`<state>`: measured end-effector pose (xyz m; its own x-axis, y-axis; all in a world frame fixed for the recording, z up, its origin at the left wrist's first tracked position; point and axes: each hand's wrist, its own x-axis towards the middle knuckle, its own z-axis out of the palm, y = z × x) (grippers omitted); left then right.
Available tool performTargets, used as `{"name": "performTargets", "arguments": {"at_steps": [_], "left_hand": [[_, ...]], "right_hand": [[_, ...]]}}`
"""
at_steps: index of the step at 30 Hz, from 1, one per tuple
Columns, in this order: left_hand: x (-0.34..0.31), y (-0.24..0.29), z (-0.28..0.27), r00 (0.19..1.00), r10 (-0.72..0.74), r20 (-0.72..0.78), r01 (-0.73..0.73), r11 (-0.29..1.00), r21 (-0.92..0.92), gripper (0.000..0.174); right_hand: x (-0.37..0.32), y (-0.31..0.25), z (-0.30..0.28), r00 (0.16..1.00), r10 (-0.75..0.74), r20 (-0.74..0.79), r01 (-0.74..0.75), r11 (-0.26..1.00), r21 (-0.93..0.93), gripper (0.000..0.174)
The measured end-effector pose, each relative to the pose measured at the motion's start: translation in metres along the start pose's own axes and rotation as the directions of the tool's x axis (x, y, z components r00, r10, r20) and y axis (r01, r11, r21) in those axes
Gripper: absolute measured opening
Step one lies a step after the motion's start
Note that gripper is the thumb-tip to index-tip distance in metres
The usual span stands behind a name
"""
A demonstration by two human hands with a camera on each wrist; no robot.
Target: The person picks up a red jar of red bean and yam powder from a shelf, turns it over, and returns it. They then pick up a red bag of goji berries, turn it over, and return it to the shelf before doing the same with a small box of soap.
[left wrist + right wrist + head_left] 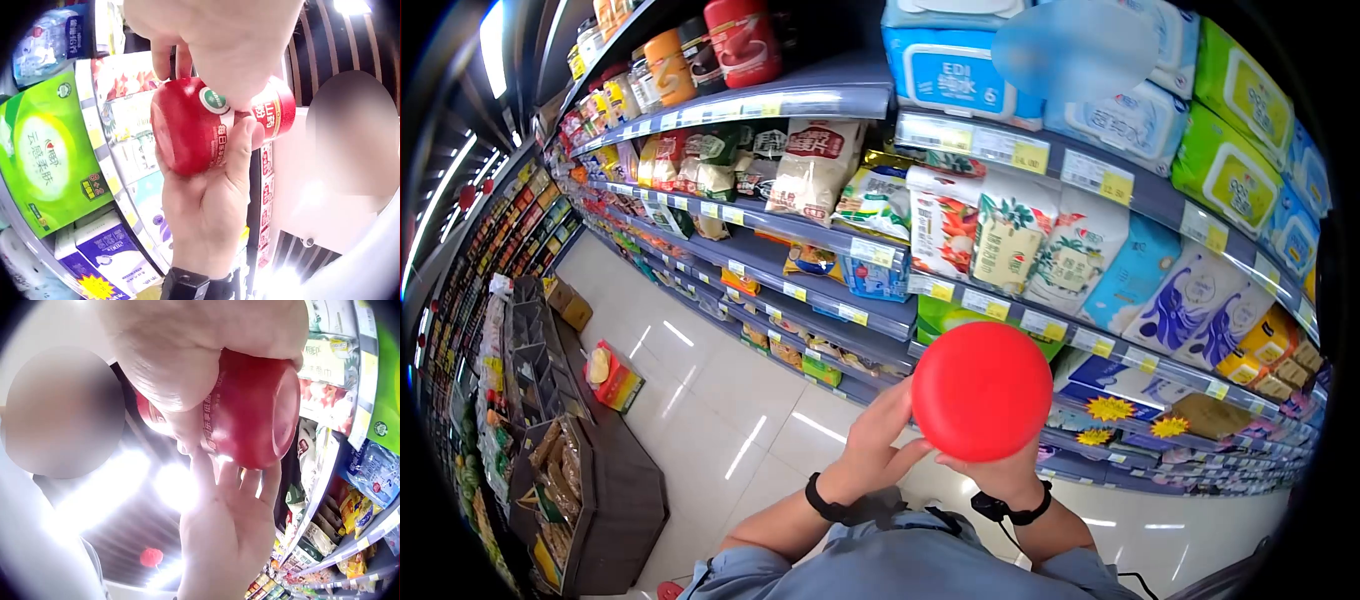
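Observation:
A red plastic jar (pixel 980 390) with a smooth round lid faces up in the head view, held between both hands in front of the body. In the left wrist view the jar (pixel 194 128) shows a round green-and-white emblem and white lettering. My left hand (pixel 878 440) grips its left side, fingers largely hidden beneath the lid in the head view. From the right, my right hand (pixel 1012 472) grips the same jar, its fingers mostly covered by the lid. The jar (pixel 256 412) lies sideways across the right wrist view, with fingers wrapped around it from both sides.
Long shelves (pixel 800 90) ahead hold jars, bagged powders and packs of wipes. Green tissue packs (pixel 50 150) stand near the hands in the left wrist view. A dark display bin (pixel 615 500) with bagged goods stands at the left. Tiled floor (pixel 730 390) runs between.

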<state>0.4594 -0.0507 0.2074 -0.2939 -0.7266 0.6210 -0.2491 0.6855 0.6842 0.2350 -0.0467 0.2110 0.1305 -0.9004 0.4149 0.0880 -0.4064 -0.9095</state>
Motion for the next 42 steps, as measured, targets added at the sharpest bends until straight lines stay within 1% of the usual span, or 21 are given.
{"name": "performTargets", "arguments": {"at_steps": [2, 3, 4, 5, 6, 7, 10, 12, 14, 15, 18, 20, 22, 23, 25, 26, 27, 30, 34, 40, 42], "left_hand": [[0.007, 0.004, -0.018, 0.994, -0.016, 0.109, 0.001, 0.99, 0.142, 0.071], [0.018, 0.0, -0.027, 0.991, 0.107, 0.078, -0.121, 0.972, 0.2, 0.071], [0.031, -0.004, -0.037, 0.99, 0.124, 0.071, -0.136, 0.971, 0.199, 0.071], [0.044, -0.009, -0.047, 0.968, 0.246, 0.046, -0.249, 0.939, 0.236, 0.072], [0.056, -0.014, -0.058, 0.931, 0.363, 0.026, -0.356, 0.894, 0.273, 0.072], [0.068, -0.021, -0.07, 0.912, 0.41, 0.022, -0.403, 0.883, 0.242, 0.07], [0.099, -0.045, -0.098, 0.842, 0.533, -0.081, -0.525, 0.845, 0.105, 0.065], [0.121, -0.06, -0.122, 0.851, 0.511, -0.122, -0.511, 0.859, 0.031, 0.067], [0.148, -0.063, -0.154, 0.695, 0.693, -0.192, -0.664, 0.721, 0.198, 0.068], [0.159, -0.067, -0.173, 0.67, 0.717, -0.195, -0.68, 0.697, 0.227, 0.062], [0.193, -0.081, -0.225, 0.614, 0.763, -0.202, -0.709, 0.646, 0.283, 0.055], [0.219, -0.086, -0.257, 0.684, 0.712, -0.16, -0.663, 0.697, 0.273, 0.054], [0.25, -0.099, -0.279, 0.53, 0.816, -0.231, -0.743, 0.578, 0.336, 0.06], [0.262, -0.098, -0.29, 0.587, 0.775, -0.234, -0.719, 0.632, 0.288, 0.064], [0.285, -0.093, -0.309, 0.658, 0.718, -0.227, -0.683, 0.696, 0.221, 0.078], [0.302, -0.101, -0.313, 0.632, 0.747, -0.208, -0.689, 0.664, 0.29, 0.093], [0.312, -0.099, -0.317, 0.656, 0.724, -0.211, -0.667, 0.688, 0.286, 0.092], [0.343, -0.097, -0.324, 0.679, 0.703, -0.213, -0.654, 0.71, 0.26, 0.09], [0.37, -0.098, -0.324, 0.794, 0.59, -0.15, -0.565, 0.806, 0.178, 0.084], [0.376, -0.097, -0.334, 0.912, 0.411, 0.011, -0.409, 0.904, 0.125, 0.077], [0.376, -0.106, -0.333, 0.847, 0.531, -0.018, -0.51, 0.822, 0.255, 0.077]], "right_hand": [[0.012, 0.003, 0.006, 0.99, -0.011, 0.14, 0.065, 0.918, -0.391, 0.124], [0.02, 0.005, 0.012, 0.989, -0.02, 0.145, 0.077, 0.915, -0.397, 0.124], [0.031, 0.011, 0.018, 0.988, 0.084, 0.13, -0.097, 0.991, 0.097, 0.107], [0.044, 0.015, 0.024, 0.969, 0.178, 0.17, -0.244, 0.792, 0.56, 0.09], [0.055, 0.016, 0.03, 0.938, 0.237, 0.255, -0.33, 0.375, 0.866, 0.074], [0.066, 0.012, 0.036, 0.942, 0.224, 0.249, -0.321, 0.394, 0.861, 0.074], [0.096, -0.014, 0.056, 0.998, -0.053, 0.042, 0.024, 0.859, 0.511, 0.063], [0.127, -0.035, 0.08, 0.997, -0.065, 0.032, 0.041, 0.875, 0.482, 0.065], [0.165, -0.055, 0.105, 0.879, -0.417, 0.232, 0.406, 0.909, 0.099, 0.068], [0.175, -0.063, 0.125, 0.988, -0.148, 0.036, 0.106, 0.838, 0.536, 0.082], [0.216, -0.08, 0.162, 0.988, -0.144, 0.057, 0.11, 0.914, 0.39, 0.08], [0.247, -0.09, 0.183, 0.991, -0.127, 0.047, 0.111, 0.959, 0.261, 0.078], [0.274, -0.098, 0.197, 0.994, -0.11, 0.021, 0.106, 0.987, 0.119, 0.076], [0.301, -0.073, 0.191, 0.882, -0.462, 0.09, 0.444, 0.754, -0.484, 0.062], [0.332, -0.09, 0.205, 0.85, -0.527, 0.009, 0.467, 0.745, -0.476, 0.064], [0.348, -0.108, 0.218, 0.769, -0.639, -0.005, 0.495, 0.6, -0.629, 0.074], [0.367, -0.11, 0.224, 0.755, -0.649, -0.089, 0.559, 0.709, -0.43, 0.091], [0.398, -0.132, 0.222, 0.773, -0.63, -0.081, 0.52, 0.701, -0.488, 0.106], [0.429, -0.141, 0.202, 0.766, -0.643, -0.013, 0.492, 0.599, -0.632, 0.098], [0.452, -0.128, 0.19, 0.925, -0.359, -0.125, 0.276, 0.861, -0.427, 0.089], [0.453, -0.133, 0.182, 0.953, -0.29, -0.089, 0.214, 0.85, -0.48, 0.087]]}}
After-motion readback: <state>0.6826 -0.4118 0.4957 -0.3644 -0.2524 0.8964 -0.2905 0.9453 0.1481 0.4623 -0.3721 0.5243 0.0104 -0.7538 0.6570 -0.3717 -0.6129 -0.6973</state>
